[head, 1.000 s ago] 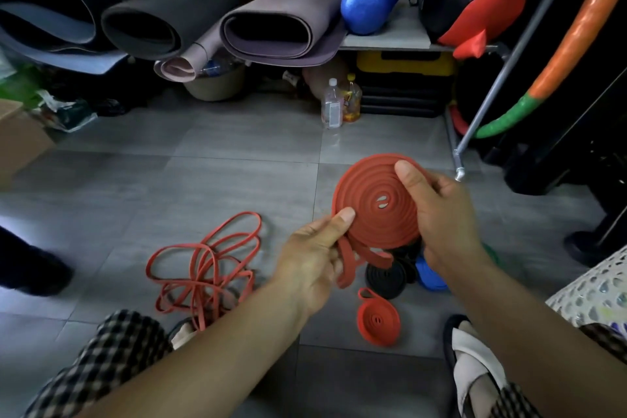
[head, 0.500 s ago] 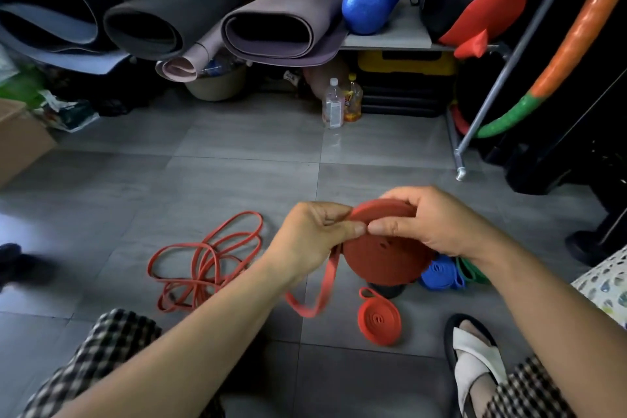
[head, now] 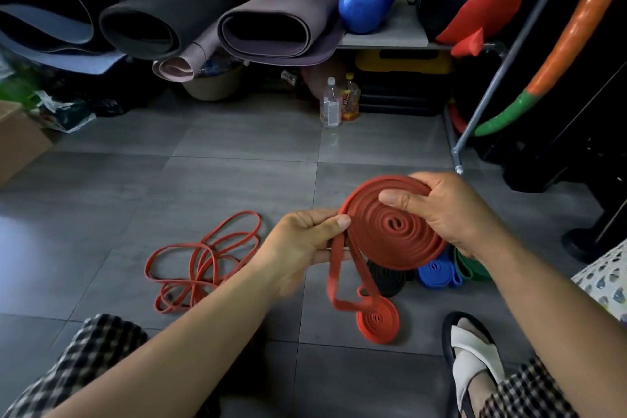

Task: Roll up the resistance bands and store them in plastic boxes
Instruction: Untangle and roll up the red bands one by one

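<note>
the rolling step is in hand. the wide red rubber resistance band (head: 393,231) is wound into a flat spiral coil and held up above the grey tiled floor (head: 237,163) between both hands. the right hand (head: 451,210) has its grip closed on the coil's far edge, thumb laid across the face and fingers behind. the left hand (head: 305,241) pinches the band at the coil's left rim, just where the unwound tail leaves it. that tail hangs down as a doubled loop, and its low end comes close to the small red rolled band (head: 378,319) on the floor; whether they touch cannot be told.

a black rolled band (head: 386,278), a blue rolled band (head: 437,273) and a green rolled band (head: 470,266) lie close together on the floor under the coil. a thin red band (head: 203,258) lies in a loose tangle well to the left, not yet rolled.

the next move likely calls for feeding the short tail round the rim while the right hand turns the coil and keeps the turns pressed flat; the rubber would probably spring open if either grip eased. no plastic box shows plainly.
</note>
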A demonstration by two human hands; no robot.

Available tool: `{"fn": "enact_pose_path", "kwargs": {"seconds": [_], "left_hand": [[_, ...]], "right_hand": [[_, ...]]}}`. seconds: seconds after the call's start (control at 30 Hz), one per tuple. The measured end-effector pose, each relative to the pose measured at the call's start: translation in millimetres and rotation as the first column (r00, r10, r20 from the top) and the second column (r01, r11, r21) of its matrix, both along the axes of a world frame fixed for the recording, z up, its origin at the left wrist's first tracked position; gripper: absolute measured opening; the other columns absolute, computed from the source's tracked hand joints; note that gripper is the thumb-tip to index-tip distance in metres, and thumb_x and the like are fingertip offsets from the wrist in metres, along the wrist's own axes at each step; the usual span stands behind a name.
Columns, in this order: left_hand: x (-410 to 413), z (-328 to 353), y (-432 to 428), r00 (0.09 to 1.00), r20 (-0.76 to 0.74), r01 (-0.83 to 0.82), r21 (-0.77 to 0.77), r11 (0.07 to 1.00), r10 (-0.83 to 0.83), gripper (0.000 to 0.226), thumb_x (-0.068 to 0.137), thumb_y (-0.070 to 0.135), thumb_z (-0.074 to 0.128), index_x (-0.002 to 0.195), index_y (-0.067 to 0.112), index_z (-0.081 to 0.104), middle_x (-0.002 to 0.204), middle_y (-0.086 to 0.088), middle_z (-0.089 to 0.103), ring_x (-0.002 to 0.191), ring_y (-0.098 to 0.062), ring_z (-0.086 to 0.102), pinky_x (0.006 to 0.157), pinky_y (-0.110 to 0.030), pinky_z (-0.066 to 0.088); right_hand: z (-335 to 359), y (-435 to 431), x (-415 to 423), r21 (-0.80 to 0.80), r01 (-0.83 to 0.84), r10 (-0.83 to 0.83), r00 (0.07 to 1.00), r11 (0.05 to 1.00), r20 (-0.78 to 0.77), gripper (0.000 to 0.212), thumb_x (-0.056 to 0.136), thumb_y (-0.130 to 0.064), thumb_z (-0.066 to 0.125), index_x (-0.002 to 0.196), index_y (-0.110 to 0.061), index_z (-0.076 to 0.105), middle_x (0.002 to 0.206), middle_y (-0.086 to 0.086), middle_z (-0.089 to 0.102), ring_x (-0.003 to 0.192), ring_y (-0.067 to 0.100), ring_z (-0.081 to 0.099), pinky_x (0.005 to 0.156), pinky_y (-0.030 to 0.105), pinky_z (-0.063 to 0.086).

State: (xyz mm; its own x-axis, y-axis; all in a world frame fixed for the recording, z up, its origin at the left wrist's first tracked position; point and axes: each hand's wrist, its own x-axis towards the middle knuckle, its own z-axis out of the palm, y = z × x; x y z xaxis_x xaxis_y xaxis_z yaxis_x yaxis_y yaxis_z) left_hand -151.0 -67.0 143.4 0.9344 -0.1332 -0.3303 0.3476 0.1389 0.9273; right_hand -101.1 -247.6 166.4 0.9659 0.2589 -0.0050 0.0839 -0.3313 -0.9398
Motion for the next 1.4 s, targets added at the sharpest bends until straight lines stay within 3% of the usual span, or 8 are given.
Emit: {"fn": "enact_pose_path", "kwargs": {"seconds": [0.13,0.33,0.47,0.63,0.87,1.17,1.3,1.4], "left_hand": [[-3.1,-2.1,-5.9,0.998,-0.001,-0.061,-0.101,0.993,0.062,0.028,0.093,0.010,0.047,0.109,-0.009,0.060,0.097,-0.027,0.065,0.082,-0.033,0.066,0.079,-0.034,0.056],[-4.1,-7.8,-10.6,0.983,-0.044,-0.181,-0.229,0.956,0.176,0.020,0.090,0.009,0.051,0.097,-0.004,0.064,0.085,-0.011,0.071,0.075,-0.017,0.068,0.077,-0.030,0.058],[2.3,1.4,0.9,0.983,0.138,-0.135,0.082,0.987,0.123,0.018,0.091,0.002,0.051,0.096,-0.009,0.064,0.076,-0.014,0.066,0.066,-0.016,0.063,0.069,-0.025,0.055],[-2.6,6.7,2.4,0.942,0.214,0.100,0.557,0.825,-0.259,0.014,0.088,0.010,0.059,0.082,0.018,0.069,0.074,-0.027,0.064,0.059,-0.024,0.057,0.064,-0.042,0.053],[4.1,6.3,4.8,0.988,0.113,0.075,0.233,0.970,-0.104,0.022,0.085,0.003,0.061,0.105,0.012,0.061,0.076,-0.004,0.068,0.069,-0.009,0.064,0.070,-0.017,0.052],[-2.6,-19.4,31.3,0.997,0.014,0.060,0.382,0.922,-0.071,0.010,0.077,0.005,0.070,0.084,0.012,0.071,0.080,0.003,0.071,0.077,-0.004,0.064,0.077,-0.014,0.048],[-8.4,-22.4,26.0,0.991,0.083,0.048,0.495,0.868,-0.103,0.018,0.074,0.003,0.073,0.074,0.013,0.058,0.078,-0.001,0.062,0.078,-0.012,0.059,0.080,-0.026,0.046],[-7.7,-18.7,26.4,0.993,0.100,0.033,0.321,0.947,-0.068,0.012,0.078,-0.001,0.067,0.080,0.008,0.059,0.075,-0.002,0.063,0.077,-0.015,0.060,0.072,-0.020,0.051]], "right_hand": [[-4.5,7.0,-2.1,0.213,0.119,-0.102,0.991,0.970,-0.087,0.017,0.065,-0.029,0.071,0.073,-0.016,0.066,0.065,-0.002,0.071,0.061,0.012,0.067,0.062,0.026,0.055],[-18.1,24.2,-12.4,0.281,0.273,-0.273,0.961,0.920,-0.040,0.010,0.076,-0.027,0.071,0.070,-0.020,0.066,0.069,0.000,0.072,0.070,0.020,0.069,0.071,0.036,0.056],[-13.2,15.8,-7.1,0.215,0.106,-0.088,0.992,0.971,-0.091,0.031,0.061,-0.042,0.068,0.085,-0.023,0.064,0.081,-0.004,0.070,0.078,0.012,0.066,0.081,0.031,0.052],[-2.3,8.6,-2.0,-0.312,-0.269,0.259,0.963,0.911,-0.074,0.032,0.059,-0.042,0.078,0.081,-0.023,0.064,0.075,-0.007,0.062,0.068,0.006,0.054,0.068,0.024,0.043],[-3.9,8.2,-1.8,-0.311,-0.258,0.264,0.964,0.915,-0.024,0.009,0.074,-0.033,0.073,0.073,-0.026,0.067,0.065,-0.005,0.066,0.060,0.001,0.057,0.060,0.023,0.044],[5.3,-33.7,10.1,-0.019,-0.030,0.028,0.995,0.999,-0.096,0.054,0.044,-0.050,0.072,0.078,-0.008,0.068,0.074,0.011,0.072,0.065,0.024,0.067,0.073,0.042,0.054],[6.5,-39.3,9.1,0.043,-0.003,0.009,0.991,0.999,-0.137,0.041,0.050,-0.041,0.070,0.080,-0.013,0.067,0.069,0.003,0.072,0.061,0.015,0.067,0.066,0.032,0.056],[8.1,-44.9,9.9,0.065,0.031,-0.021,0.989,0.997,-0.149,0.032,0.057,-0.034,0.068,0.082,-0.015,0.066,0.066,-0.003,0.072,0.058,0.008,0.066,0.061,0.022,0.055]]}}
